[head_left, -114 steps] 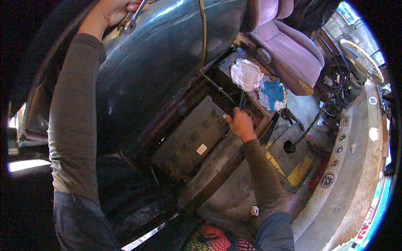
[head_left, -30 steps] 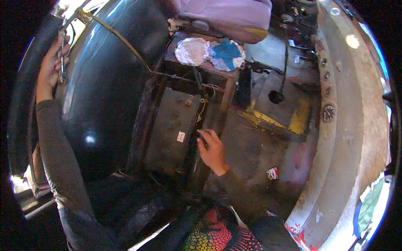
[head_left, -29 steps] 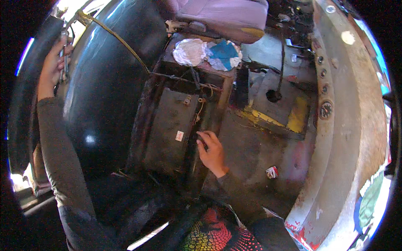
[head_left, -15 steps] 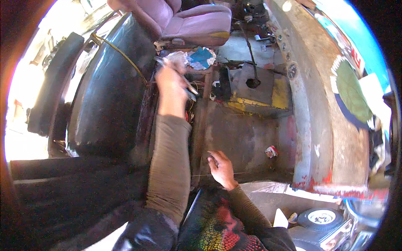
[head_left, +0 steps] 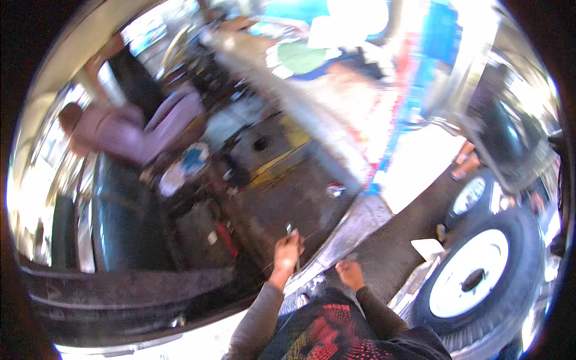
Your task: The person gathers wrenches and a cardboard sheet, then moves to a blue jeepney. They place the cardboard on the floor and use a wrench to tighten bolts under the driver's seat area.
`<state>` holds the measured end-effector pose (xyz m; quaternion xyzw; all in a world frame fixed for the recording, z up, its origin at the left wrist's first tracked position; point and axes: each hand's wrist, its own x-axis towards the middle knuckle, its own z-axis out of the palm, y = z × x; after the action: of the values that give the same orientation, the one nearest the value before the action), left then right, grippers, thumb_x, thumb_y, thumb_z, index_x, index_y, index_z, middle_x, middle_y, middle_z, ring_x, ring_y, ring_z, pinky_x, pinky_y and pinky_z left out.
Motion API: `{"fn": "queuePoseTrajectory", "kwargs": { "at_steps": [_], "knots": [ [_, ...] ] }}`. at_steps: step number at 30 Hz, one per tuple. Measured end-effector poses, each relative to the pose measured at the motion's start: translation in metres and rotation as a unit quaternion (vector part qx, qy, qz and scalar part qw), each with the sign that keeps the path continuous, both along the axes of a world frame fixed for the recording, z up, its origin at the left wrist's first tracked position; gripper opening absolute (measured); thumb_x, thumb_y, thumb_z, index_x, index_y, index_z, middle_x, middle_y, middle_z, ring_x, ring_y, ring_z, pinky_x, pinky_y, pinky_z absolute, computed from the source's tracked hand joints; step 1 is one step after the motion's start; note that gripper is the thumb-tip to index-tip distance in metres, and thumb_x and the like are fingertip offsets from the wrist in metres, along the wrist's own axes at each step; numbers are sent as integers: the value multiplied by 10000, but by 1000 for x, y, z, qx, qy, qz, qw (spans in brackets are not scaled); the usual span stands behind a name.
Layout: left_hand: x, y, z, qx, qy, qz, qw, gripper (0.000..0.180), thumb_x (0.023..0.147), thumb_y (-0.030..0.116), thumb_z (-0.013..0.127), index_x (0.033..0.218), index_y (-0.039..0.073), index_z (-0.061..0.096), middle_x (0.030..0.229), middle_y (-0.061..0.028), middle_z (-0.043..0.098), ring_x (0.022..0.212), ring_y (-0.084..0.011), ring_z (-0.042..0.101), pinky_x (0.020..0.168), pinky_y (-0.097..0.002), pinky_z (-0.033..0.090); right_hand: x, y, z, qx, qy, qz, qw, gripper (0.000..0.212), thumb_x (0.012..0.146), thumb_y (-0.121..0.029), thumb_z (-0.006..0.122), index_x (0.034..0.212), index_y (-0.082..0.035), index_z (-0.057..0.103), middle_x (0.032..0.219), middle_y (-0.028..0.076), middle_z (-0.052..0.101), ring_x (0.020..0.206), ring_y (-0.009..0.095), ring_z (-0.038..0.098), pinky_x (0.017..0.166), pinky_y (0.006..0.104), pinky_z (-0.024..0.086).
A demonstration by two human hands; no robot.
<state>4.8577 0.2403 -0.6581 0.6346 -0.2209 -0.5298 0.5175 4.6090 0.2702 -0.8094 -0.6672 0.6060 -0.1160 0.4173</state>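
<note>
Clearly the left hand has its grip closed on a small metal tool, at six o'clock above the rusty vehicle floor. Right hand: grip unreadable. Best to keep the tool upright and steady.

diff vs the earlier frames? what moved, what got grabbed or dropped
The left hand came down from the raised black seat and now grips a small metal tool over the rusty cab floor. The right hand left the metal box and sits low by the door sill, apparently empty. The view swung outward, bringing a white-hubbed wheel into sight. Seat, rags and floor stayed put.
</note>
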Motion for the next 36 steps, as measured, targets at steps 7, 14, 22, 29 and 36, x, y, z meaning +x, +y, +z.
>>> {"fn": "queuePoseTrajectory", "kwargs": {
  "at_steps": [7,14,22,29,36],
  "knots": [
    [-28,39,-40,80,-113,-235,962,452,1017,411,538,814,38,690,578,-28,565,441,-113,468,406,-304,331,-56,71,-100,159,136,77,975,638,978,-566,429,1150,-5,680,1178,249,669,1140,369,637,987,511,464],
    [-101,21,-63,92,-168,-427,884,459,1013,403,513,825,27,698,588,-54,599,468,-132,502,451,-317,373,-100,25,-71,201,158,10,967,461,833,-373,552,1108,-40,711,1159,161,701,1055,353,670,911,472,499],
    [-226,-46,-58,82,-244,-517,817,445,1000,427,534,856,40,699,603,-26,573,462,-117,444,459,-315,345,-202,-42,-20,90,32,-179,979,344,783,-223,581,996,-7,743,1036,243,713,993,397,694,852,475,539],
    [-312,-108,-53,46,-210,-486,847,446,1006,427,545,829,44,690,611,-35,587,484,-126,469,468,-318,345,-310,-153,42,125,23,-240,962,357,810,-206,597,1075,-5,727,1126,243,692,1084,378,671,912,460,534],
    [-367,-146,-25,-77,-205,-431,875,359,1025,350,480,868,66,635,593,-11,514,477,-122,473,427,-315,405,-360,-226,42,128,45,-194,971,368,832,-206,601,1103,16,714,1180,242,680,1126,375,658,922,454,534]
  ]
}}
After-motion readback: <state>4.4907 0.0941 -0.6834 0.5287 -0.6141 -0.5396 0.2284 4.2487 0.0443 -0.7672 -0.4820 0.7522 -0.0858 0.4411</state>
